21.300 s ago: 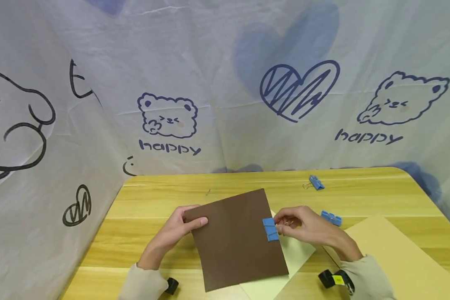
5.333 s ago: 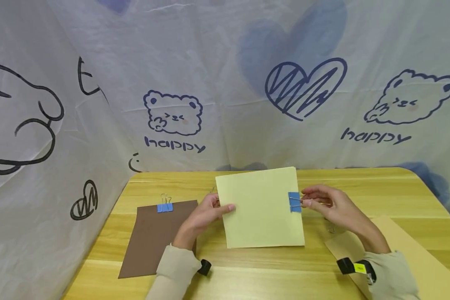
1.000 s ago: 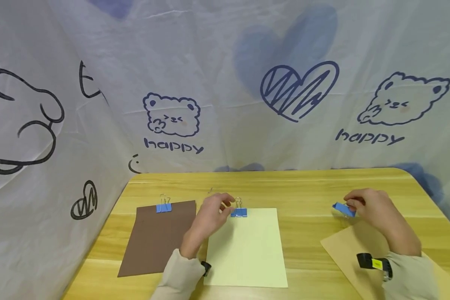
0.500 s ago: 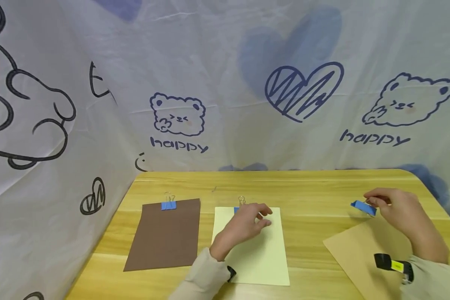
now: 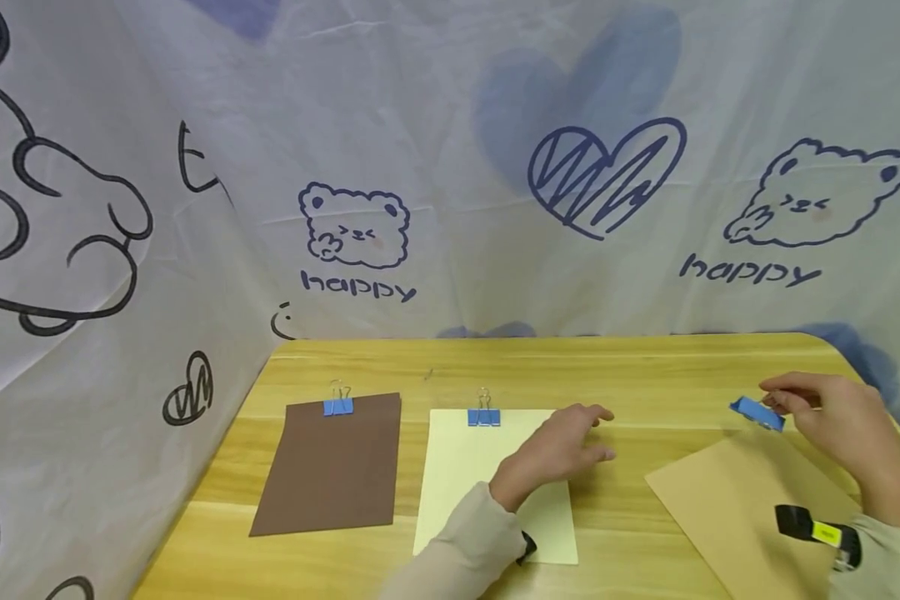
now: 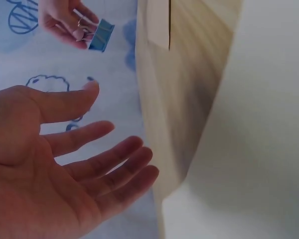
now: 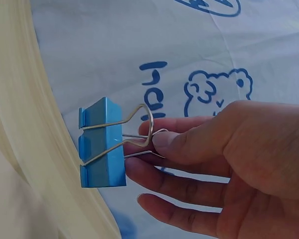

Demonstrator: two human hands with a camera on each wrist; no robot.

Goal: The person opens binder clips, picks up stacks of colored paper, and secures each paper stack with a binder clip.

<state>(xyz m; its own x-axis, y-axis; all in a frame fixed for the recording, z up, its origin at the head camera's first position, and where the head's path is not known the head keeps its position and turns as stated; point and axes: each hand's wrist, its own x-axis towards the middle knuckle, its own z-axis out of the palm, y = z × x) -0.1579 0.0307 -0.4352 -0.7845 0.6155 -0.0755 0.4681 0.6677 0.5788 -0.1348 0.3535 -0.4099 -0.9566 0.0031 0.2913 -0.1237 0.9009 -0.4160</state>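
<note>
My right hand (image 5: 840, 421) pinches the wire handles of a blue binder clip (image 5: 759, 413) above the far part of a tan paper stack (image 5: 720, 492). The right wrist view shows that clip (image 7: 102, 144) near, thumb and fingers on its handles. My left hand (image 5: 558, 450) hovers over the right side of pale yellow paper (image 5: 457, 483), holding nothing. Its fingers are spread and relaxed in the left wrist view. A blue binder clip (image 5: 483, 417) sits on the yellow paper's far edge, its handles pointing away. Brown paper (image 5: 337, 475) at the left bears another blue binder clip (image 5: 337, 407).
All the papers lie on a wood-grain table (image 5: 607, 533). A pale cloth (image 5: 450, 275) printed with bears and hearts hangs behind it and along the left side. Sleeves and wrist straps surround both wrists.
Earlier, both hands worked on the brown paper, then the yellow; both now lie clipped on the table. In the last second, both hands moved right, the right carrying the binder clip.
</note>
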